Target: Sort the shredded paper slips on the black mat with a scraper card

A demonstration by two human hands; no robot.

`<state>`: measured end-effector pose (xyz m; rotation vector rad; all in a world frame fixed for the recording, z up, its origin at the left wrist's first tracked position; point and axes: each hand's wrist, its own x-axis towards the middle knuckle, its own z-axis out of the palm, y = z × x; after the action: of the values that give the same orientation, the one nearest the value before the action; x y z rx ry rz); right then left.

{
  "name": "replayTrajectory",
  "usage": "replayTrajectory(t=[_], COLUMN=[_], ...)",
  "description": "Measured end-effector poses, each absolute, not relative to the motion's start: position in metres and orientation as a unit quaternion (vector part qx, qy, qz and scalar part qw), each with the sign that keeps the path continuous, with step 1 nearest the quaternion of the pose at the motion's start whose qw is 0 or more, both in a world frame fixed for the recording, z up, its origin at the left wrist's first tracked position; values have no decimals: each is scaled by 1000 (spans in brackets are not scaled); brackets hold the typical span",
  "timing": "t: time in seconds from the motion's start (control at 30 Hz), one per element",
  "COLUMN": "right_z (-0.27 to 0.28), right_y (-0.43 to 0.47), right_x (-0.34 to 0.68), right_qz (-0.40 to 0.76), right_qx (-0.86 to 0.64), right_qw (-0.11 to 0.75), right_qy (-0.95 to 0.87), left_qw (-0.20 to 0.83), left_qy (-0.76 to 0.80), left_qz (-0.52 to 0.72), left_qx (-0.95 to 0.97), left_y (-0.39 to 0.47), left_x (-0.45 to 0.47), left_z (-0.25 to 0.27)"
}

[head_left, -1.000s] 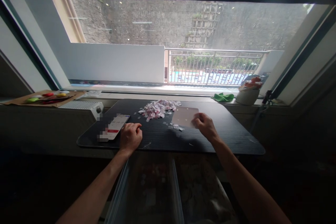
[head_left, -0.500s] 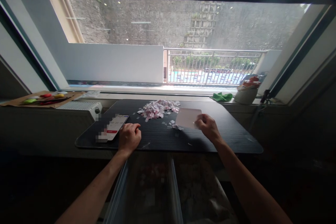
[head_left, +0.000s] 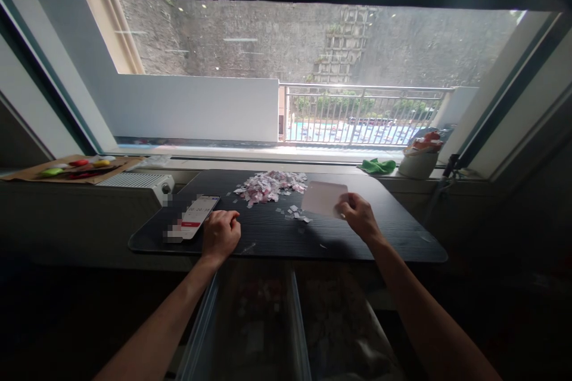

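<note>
My right hand (head_left: 358,214) pinches the near right corner of a flat, pale pinkish rectangular card (head_left: 324,197) with rounded corners, held over the dark table (head_left: 272,241); its exact material I cannot tell. Left of the card a few small paper scraps (head_left: 297,214) lie loose. Behind them is a heap of white and pink paper scraps (head_left: 268,186). My left hand (head_left: 221,231) rests on the table in a loose fist, with nothing seen in it. Just left of it lies a phone (head_left: 195,217) with a timer on its lit screen.
Below the table's front edge are clear-walled bins (head_left: 297,321) with dim contents. On the sill are a green cloth (head_left: 378,165) and a filled white pot (head_left: 417,162). Left, a brown board (head_left: 27,172) holds colourful items beside a radiator (head_left: 138,181).
My right hand has moved slightly right with the card, away from the loose scraps, uncovering more of them. My left hand stays where it was.
</note>
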<state>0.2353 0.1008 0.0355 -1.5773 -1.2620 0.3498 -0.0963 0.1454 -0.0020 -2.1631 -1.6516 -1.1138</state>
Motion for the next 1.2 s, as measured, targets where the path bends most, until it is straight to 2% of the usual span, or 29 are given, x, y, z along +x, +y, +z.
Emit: replayTrajectory(t=[0.1, 0.23, 0.4, 0.57, 0.87, 1.0, 1.2], right_z=[34, 32, 31, 33, 28, 24, 30], right_y=[105, 109, 106, 102, 66, 64, 66], right_x=[232, 232, 236, 238, 247, 243, 236], right_qz=[163, 110, 126, 79, 114, 169, 164], right_qx=[-643, -666, -651, -674, -670, -645, -640], right_qw=[515, 504, 503, 494, 531, 547, 556], right_qy=[-543, -540, -555, -544, -505, -507, -505], left_qw=[101, 102, 102, 101, 96, 94, 93], left_qy=[-558, -556, -557, -555, -559, -560, -564], left_qz=[-376, -378, -380, -383, -378, -377, -370], left_qx=[-733, -733, -732, -732, -732, -731, -732], left_y=[145, 145, 145, 146, 145, 144, 144], left_x=[-96, -96, -96, -96, -96, -96, -96], left_z=[-2, -2, -2, -3, -2, -2, -1])
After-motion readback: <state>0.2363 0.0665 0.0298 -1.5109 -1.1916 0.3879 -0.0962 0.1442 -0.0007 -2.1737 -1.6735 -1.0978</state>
